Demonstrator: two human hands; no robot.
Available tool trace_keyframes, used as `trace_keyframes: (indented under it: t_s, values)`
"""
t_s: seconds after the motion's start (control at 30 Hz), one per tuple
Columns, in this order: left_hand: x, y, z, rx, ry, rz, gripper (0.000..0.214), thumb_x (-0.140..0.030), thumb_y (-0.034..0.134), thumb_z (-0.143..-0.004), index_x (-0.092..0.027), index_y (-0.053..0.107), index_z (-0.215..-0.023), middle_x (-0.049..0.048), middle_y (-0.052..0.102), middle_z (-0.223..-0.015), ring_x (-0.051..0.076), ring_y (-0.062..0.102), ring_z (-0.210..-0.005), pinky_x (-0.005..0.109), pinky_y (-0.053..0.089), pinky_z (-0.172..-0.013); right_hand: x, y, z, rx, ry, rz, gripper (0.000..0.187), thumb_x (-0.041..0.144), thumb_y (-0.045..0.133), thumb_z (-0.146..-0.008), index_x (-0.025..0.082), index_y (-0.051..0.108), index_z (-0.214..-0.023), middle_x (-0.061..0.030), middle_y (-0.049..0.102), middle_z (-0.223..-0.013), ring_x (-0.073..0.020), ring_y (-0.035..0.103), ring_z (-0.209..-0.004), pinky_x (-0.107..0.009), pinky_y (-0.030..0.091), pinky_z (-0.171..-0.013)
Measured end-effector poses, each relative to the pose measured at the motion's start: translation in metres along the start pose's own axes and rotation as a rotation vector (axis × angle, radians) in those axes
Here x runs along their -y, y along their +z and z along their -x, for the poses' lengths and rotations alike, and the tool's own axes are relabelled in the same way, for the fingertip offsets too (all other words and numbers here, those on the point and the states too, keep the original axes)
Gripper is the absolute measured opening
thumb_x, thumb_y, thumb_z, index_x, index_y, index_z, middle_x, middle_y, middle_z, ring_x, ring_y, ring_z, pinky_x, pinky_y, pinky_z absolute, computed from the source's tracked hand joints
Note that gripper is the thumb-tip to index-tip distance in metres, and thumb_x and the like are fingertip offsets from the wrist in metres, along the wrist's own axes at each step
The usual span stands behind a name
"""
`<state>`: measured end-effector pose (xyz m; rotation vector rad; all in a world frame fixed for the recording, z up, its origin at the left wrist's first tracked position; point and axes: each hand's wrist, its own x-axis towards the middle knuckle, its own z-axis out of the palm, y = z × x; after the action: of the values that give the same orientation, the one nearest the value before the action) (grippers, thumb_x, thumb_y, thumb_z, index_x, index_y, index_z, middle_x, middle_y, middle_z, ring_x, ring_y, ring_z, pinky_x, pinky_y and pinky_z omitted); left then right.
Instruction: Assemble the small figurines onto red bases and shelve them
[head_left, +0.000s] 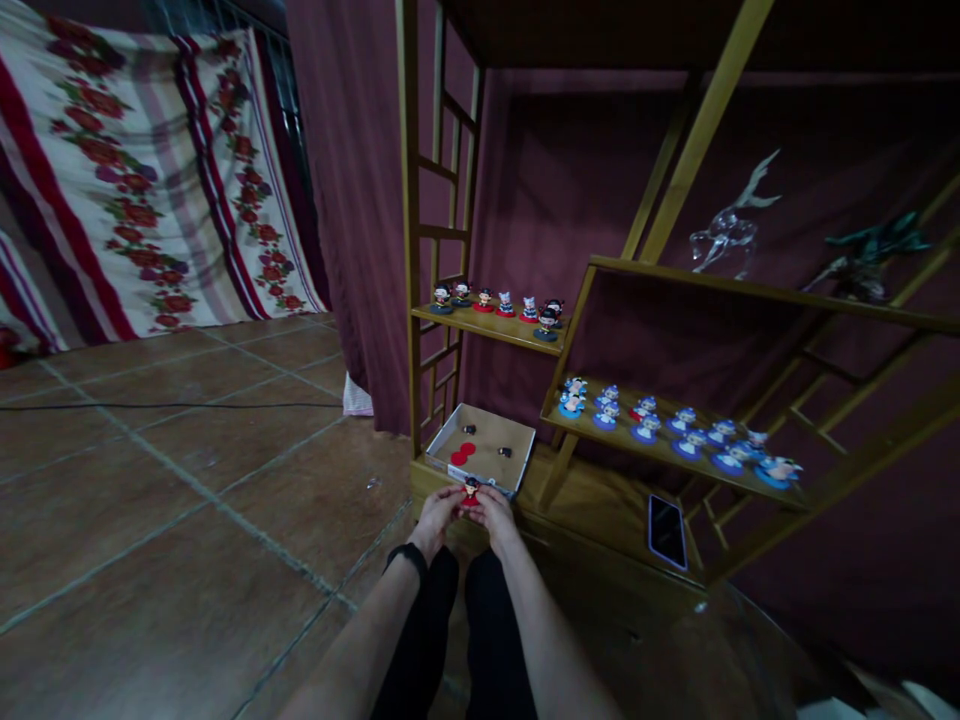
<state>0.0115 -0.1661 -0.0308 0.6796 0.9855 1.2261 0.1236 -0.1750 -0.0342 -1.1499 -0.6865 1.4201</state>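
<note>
A small figurine (471, 489) with dark hair and a red base is held between my two hands, just in front of an open cardboard box. My left hand (441, 513) pinches it from the left side; a black band circles that wrist. From the right, the fingers of my right hand (493, 507) close on the same figurine. The box (517, 474) stands on the bottom board of a wooden shelf and holds red discs (460, 456) and a few small dark pieces (505, 452).
Several figurines (486, 300) stand on the upper left shelf (517, 330). More blue-based ones (646, 424) line the shelf at right. A phone (667, 530) lies below them. A clear deer ornament (724, 240) stands higher up. Tiled floor (187, 500) spreads left, crossed by a cable (187, 406).
</note>
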Motion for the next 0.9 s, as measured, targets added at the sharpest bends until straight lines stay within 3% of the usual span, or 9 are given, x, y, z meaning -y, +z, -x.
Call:
trace_keyframes:
  t_s: [0.33, 0.63, 0.9]
  values:
    - [-0.0012, 0.0013, 0.0013, 0.021, -0.006, -0.037, 0.033, -0.020, 0.077, -0.053, -0.011, 0.064, -0.083, 0.0056, 0.067, -0.070, 0.011, 0.059, -0.055, 0.020, 0.041, -0.051, 0.0058, -0.0031, -0.0001, 0.083, 0.070, -0.046, 0.036, 0.046, 0.051, -0.073, 0.015, 0.064, -0.087, -0.0064, 0.069, -0.078, -0.0137, 0.064, -0.061, -0.022, 0.047, -0.055]
    - [0.0000, 0.0042, -0.0001, 0.000, 0.012, -0.110, 0.038, -0.022, 0.078, -0.050, -0.012, 0.062, -0.083, 0.0045, 0.065, -0.063, 0.011, 0.057, -0.051, 0.022, 0.040, -0.051, 0.0043, -0.0036, -0.0027, 0.034, 0.113, -0.070, 0.033, 0.045, 0.059, -0.069, 0.017, 0.065, -0.086, -0.0047, 0.069, -0.078, -0.0135, 0.062, -0.063, -0.023, 0.047, -0.056]
    - [-0.0031, 0.0050, 0.0015, 0.080, -0.031, -0.117, 0.041, -0.025, 0.079, -0.050, -0.011, 0.064, -0.086, 0.0069, 0.068, -0.070, 0.011, 0.058, -0.053, 0.022, 0.040, -0.051, 0.0041, -0.0038, -0.0052, 0.010, 0.135, -0.091, 0.033, 0.045, 0.061, -0.068, 0.017, 0.064, -0.086, -0.0044, 0.069, -0.075, -0.0125, 0.061, -0.060, -0.023, 0.047, -0.055]
